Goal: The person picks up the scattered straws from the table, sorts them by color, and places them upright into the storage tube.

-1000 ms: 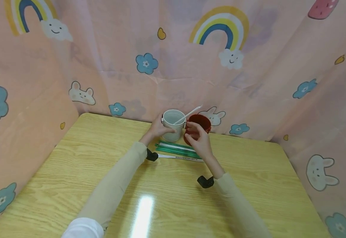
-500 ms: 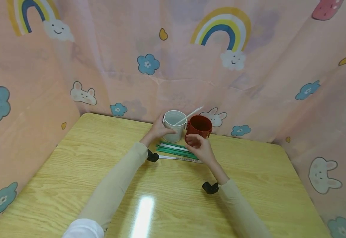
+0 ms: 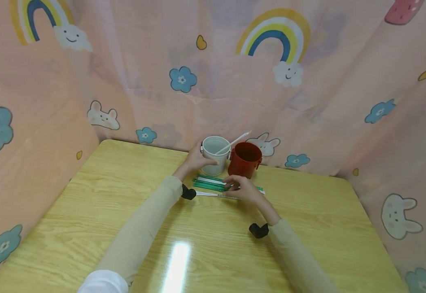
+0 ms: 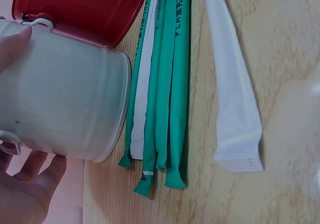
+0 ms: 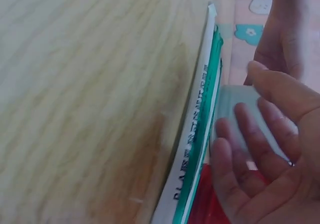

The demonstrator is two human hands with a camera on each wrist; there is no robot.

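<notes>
My left hand [image 3: 197, 160] grips a small white bucket [image 4: 65, 93], thumb across its front and fingers around the far side. One white-wrapped straw [image 3: 235, 140] leans inside it, sticking out over the rim. Touching or close beside it on the right stands a red bucket [image 3: 243, 167] with side handles. In front lie several green-wrapped paper straws [image 4: 175, 93], with a white one among them. Another white-wrapped straw [image 4: 235, 93] lies nearer. My right hand [image 3: 243, 190] is over the straws, fingers loosely bent; in the right wrist view nothing is between them.
A wooden table [image 3: 125, 171] carries everything. Behind it and along both sides hangs a pink curtain [image 3: 220, 81] printed with rainbows, flowers and rabbits. Black camera mounts [image 3: 258, 230] stick out at the wrists, just above the table.
My right hand has come away from the rim between the two buckets and moved down to the straws. The left hand keeps its grip on the white bucket; the leaning straw stays in it.
</notes>
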